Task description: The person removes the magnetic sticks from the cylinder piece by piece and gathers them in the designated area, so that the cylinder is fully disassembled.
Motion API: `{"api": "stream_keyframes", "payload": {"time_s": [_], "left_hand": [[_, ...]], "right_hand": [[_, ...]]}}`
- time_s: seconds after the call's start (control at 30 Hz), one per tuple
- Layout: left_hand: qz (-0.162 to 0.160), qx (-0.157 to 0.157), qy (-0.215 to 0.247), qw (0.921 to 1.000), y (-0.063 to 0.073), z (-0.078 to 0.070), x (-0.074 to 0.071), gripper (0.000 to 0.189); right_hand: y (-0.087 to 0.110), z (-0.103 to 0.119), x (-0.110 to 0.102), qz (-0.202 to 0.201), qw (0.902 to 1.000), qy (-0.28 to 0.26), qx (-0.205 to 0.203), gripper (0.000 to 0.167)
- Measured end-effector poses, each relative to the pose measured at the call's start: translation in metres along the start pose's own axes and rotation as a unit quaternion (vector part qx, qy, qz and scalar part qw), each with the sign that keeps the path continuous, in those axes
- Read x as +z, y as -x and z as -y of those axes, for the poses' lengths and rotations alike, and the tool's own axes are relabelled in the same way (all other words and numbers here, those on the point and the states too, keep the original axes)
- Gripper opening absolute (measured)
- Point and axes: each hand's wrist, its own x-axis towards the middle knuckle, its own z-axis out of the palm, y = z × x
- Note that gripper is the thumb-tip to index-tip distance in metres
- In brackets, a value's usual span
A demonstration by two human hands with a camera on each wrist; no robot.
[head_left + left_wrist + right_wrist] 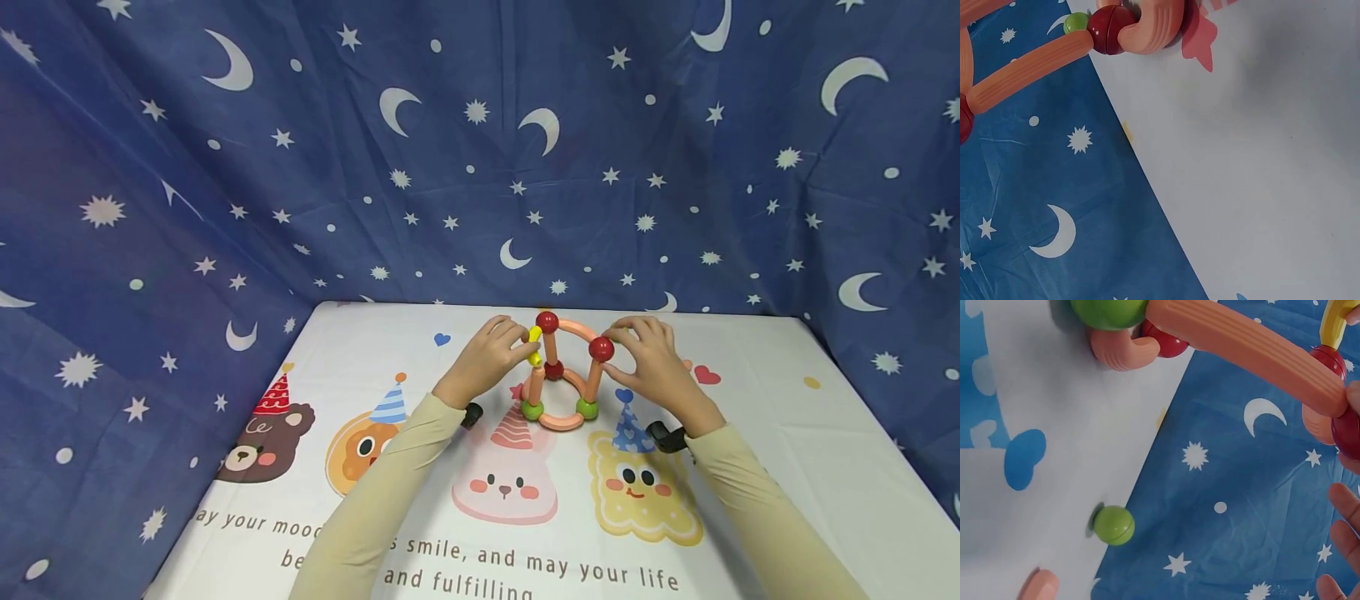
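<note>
Construction (554,370) just below centre of the head view; yellow stick (535,334) pinched in left hand (491,357), red ball (601,349) gripped in right hand (648,364); apparently mid-joining, calling next for alignment, then pressing.

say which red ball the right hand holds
The rightmost red ball in the head view: the right hand pinches it; the other visible red balls sit clear of that hand.
</note>
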Motion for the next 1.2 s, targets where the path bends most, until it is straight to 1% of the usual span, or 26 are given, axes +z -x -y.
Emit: {"api": "stream_keyframes", "payload": {"time_s": [0.2,0.33,0.43,0.53,0.67,0.8,0.9,1.03,1.2], "left_hand": [[0.006,-0.002,0.005,1.0,0.0,-0.002,-0.001,0.026],[0.005,0.001,0.008,1.0,0.0,-0.002,-0.001,0.025],[0.002,0.003,0.007,1.0,0.0,-0.002,0.0,0.024],[-0.001,0.004,0.005,1.0,0.0,-0.001,0.0,0.023],[-0.007,0.007,0.006,0.9999,0.0,-0.001,0.0,0.02],[-0.007,0.008,0.005,0.9999,-0.001,-0.002,-0.001,0.02],[-0.001,0.008,0.0,1.0,-0.002,-0.002,-0.002,0.021],[0.006,0.008,-0.007,0.9999,-0.002,-0.003,-0.002,0.022],[-0.002,0.015,-0.009,0.9999,-0.003,-0.003,-0.001,0.023]], "right_hand": [[-0.009,0.005,0.0,0.016,0.9998,0.006,-0.005,0.043],[-0.015,0.012,0.004,0.016,0.9996,0.012,-0.019,0.042],[-0.02,0.019,0.008,0.01,0.999,0.012,-0.042,0.044],[-0.024,0.026,0.014,-0.005,0.9973,0.01,-0.072,0.044],[-0.025,0.034,0.022,-0.029,0.9935,0.014,-0.11,0.041],[-0.026,0.044,0.029,-0.039,0.99,0.02,-0.134,0.038],[-0.027,0.051,0.033,-0.042,0.9889,0.022,-0.14,0.035],[-0.028,0.057,0.037,-0.052,0.9886,0.025,-0.139,0.031],[-0.027,0.059,0.038,-0.062,0.9884,0.033,-0.134,0.025]]}}
